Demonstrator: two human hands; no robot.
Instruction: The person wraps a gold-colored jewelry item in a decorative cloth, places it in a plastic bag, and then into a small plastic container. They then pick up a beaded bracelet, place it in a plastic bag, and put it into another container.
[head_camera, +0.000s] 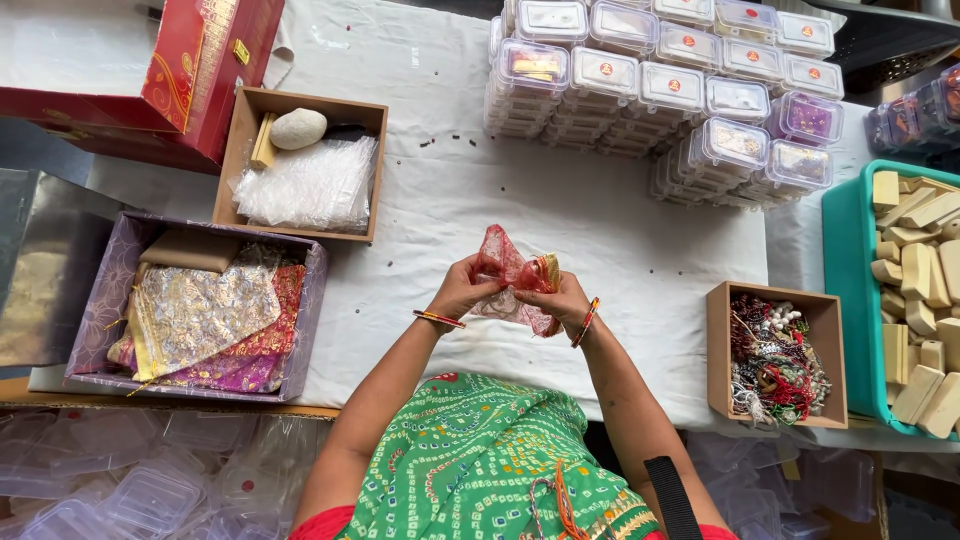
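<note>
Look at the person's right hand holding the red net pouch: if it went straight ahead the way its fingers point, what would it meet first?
The right hand points leftward into the red net pouch, which it already grips; just beyond that is the left hand, though depth is hard to judge.

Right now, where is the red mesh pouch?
In the head view, the red mesh pouch is held between both hands over the white cloth, centre, left of the bead box.

Red sheer pouch (512, 272) with gold trim; teal tray (838, 290); green dotted dress (470, 460).
</note>
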